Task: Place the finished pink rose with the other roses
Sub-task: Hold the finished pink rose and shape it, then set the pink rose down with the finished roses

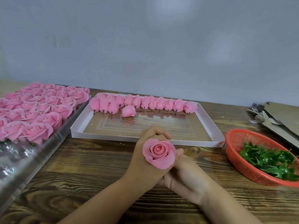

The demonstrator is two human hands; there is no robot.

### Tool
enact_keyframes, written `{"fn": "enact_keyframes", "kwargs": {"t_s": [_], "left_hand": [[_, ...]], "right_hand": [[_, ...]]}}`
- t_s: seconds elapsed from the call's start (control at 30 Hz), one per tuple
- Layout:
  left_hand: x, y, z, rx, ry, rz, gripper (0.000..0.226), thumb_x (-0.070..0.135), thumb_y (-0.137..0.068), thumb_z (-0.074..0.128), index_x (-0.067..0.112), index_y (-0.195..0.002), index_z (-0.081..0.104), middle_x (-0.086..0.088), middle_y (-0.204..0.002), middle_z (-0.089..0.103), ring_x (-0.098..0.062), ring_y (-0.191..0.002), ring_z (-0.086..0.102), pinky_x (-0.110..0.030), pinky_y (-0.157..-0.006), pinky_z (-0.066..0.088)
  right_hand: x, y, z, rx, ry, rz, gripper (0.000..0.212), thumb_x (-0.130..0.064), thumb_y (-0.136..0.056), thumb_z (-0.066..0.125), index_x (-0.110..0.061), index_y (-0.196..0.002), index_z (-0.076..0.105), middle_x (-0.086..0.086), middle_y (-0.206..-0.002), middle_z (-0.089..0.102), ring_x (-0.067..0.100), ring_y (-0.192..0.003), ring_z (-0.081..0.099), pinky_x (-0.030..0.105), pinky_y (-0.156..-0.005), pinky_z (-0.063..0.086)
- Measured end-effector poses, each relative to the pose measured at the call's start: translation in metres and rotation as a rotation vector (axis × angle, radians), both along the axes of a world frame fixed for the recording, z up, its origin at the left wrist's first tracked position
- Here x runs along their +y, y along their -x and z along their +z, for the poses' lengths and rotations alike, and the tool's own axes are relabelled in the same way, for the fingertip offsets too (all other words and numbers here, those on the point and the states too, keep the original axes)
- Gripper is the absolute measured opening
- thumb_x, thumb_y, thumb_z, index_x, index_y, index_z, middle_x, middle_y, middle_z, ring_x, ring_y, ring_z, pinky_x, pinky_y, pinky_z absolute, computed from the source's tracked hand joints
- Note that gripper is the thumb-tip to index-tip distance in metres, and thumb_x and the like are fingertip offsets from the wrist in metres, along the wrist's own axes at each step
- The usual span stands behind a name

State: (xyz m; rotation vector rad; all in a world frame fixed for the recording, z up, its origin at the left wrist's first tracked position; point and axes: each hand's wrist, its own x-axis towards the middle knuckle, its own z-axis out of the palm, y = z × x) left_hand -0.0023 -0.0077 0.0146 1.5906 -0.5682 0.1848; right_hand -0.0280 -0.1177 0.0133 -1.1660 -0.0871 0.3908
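Both hands (161, 165) grip pink rose (159, 153); no legible txt.

Rough-grained dark wood tabletop (80, 167); glossy green plastic leaves (268, 160) in a red plastic mesh basket (234, 152); matt pink rose (159, 153).

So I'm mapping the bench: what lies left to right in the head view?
Clear tray of open roses → white box lid with rosebuds → red basket of green leaves → cardboard pieces.

A dark wood-grain table (90, 167) carries a clear tray (24, 164) at left, a shallow white box (215, 131) at centre, a red basket (239, 162) and flattened cardboard (281, 117) at right.
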Motion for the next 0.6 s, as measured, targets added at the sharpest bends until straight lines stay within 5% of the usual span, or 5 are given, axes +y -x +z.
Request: {"fn": "enact_keyframes", "kwargs": {"t_s": [0.1, 0.2, 0.3, 0.5, 0.6], "left_hand": [[0.001, 0.001, -0.001, -0.090, 0.002, -0.057, 0.036, 0.030, -0.058, 0.076, 0.025, -0.089, 0.057, 0.005, -0.088, 0.060, -0.003, -0.082, 0.059, -0.017, -0.074, 0.046], [0.004, 0.001, -0.001, -0.095, 0.029, -0.065, 0.063, 0.023, -0.062, 0.081, 0.035, -0.113, 0.047, 0.015, -0.099, 0.064, -0.001, -0.091, 0.063, -0.009, -0.077, 0.045], [0.007, -0.005, 0.003, -0.246, -0.092, 0.023, 0.077, 0.024, -0.071, 0.076, 0.055, -0.127, 0.033, 0.019, -0.099, 0.064, 0.000, -0.088, 0.064, -0.013, -0.077, 0.050], [0.027, -0.032, 0.075, -0.411, -0.231, 0.182, 0.029, 0.039, -0.086, 0.064, 0.040, -0.113, 0.054, 0.000, -0.066, 0.060, -0.022, -0.053, 0.056, -0.040, -0.053, 0.051], [0.056, -0.053, 0.118, -0.453, -0.271, 0.280, 0.019, 0.042, -0.079, 0.067, 0.041, -0.096, 0.058, 0.009, -0.077, 0.067, -0.017, -0.060, 0.066, -0.032, -0.055, 0.055]], "right_hand": [[-0.001, 0.000, 0.000, 0.023, -0.146, 0.039, 0.023, -0.020, -0.086, 0.055, -0.024, -0.095, 0.076, -0.002, -0.100, 0.071, 0.009, -0.092, 0.066, 0.027, -0.079, 0.051], [-0.007, -0.005, -0.001, 0.062, -0.249, 0.037, 0.026, -0.018, -0.081, 0.063, -0.017, -0.105, 0.073, 0.007, -0.107, 0.068, 0.018, -0.095, 0.062, 0.031, -0.082, 0.045], [-0.010, -0.010, -0.006, 0.122, -0.225, -0.003, 0.022, -0.020, -0.090, 0.057, -0.010, -0.105, 0.070, 0.011, -0.092, 0.062, 0.016, -0.073, 0.055, 0.025, -0.064, 0.043], [-0.016, -0.010, -0.003, 0.229, -0.234, -0.049, 0.030, -0.037, -0.085, 0.053, -0.011, -0.091, 0.068, 0.008, -0.071, 0.060, 0.015, -0.057, 0.054, 0.025, -0.053, 0.042], [-0.019, -0.009, -0.002, 0.230, -0.208, -0.052, 0.029, -0.036, -0.084, 0.055, -0.011, -0.091, 0.067, 0.007, -0.071, 0.060, 0.014, -0.057, 0.053, 0.023, -0.053, 0.042]]}}
